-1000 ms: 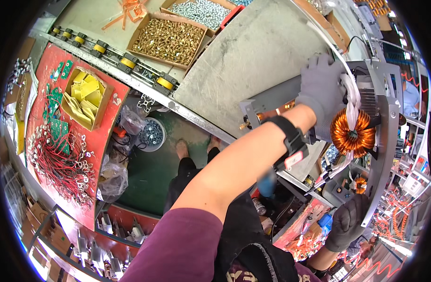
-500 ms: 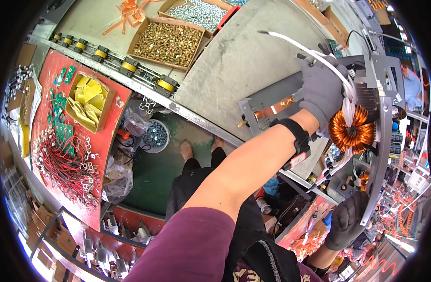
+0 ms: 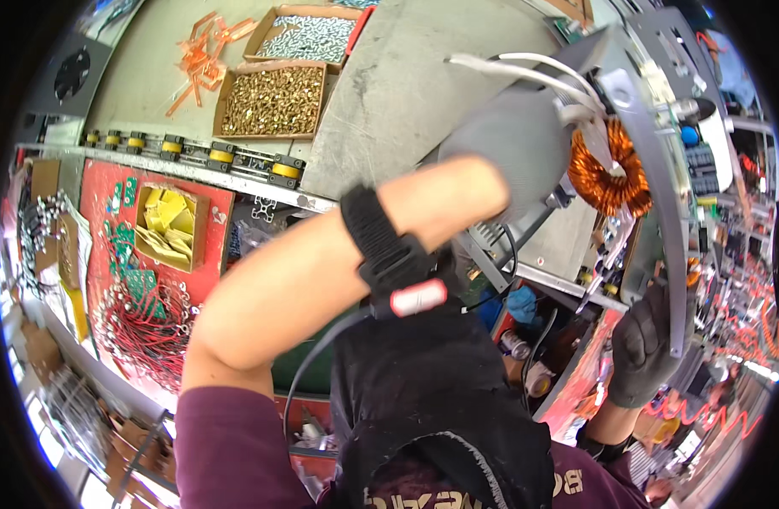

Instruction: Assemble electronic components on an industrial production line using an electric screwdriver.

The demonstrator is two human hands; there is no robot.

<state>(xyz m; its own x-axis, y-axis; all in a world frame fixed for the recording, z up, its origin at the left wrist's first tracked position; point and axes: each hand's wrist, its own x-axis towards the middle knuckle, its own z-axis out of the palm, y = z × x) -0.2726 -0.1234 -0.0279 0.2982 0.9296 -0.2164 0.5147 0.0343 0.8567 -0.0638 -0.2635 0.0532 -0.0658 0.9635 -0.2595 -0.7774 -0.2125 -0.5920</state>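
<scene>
My left hand (image 3: pixel 512 148), in a grey glove, is smeared by motion beside a metal housing. Its fingers are hidden behind the back of the hand. Thick white cables (image 3: pixel 538 72) run past that hand toward a ring-shaped copper coil (image 3: pixel 608 174) fixed in the housing. Along the housing's right side stands a long grey metal plate (image 3: pixel 664 199). My right hand (image 3: pixel 646 348), in a dark glove, is closed around the lower end of this plate. A black strap with a small red-and-white tag (image 3: pixel 419 298) circles my left wrist.
Brass-coloured fasteners fill a cardboard box (image 3: pixel 317 131) on the grey bench, beside a box of silver screws (image 3: pixel 309 38) and orange strips (image 3: pixel 204 55). Yellow rollers (image 3: pixel 222 156) line the bench edge. At left, a red table (image 3: pixel 224 204) bears yellow pieces, green boards and red wires (image 3: pixel 143 339).
My left hand has come back from the cables, leftward and nearer to me, with the elbow bent more. The housing looks tilted differently, while my right hand stays on the plate's lower end.
</scene>
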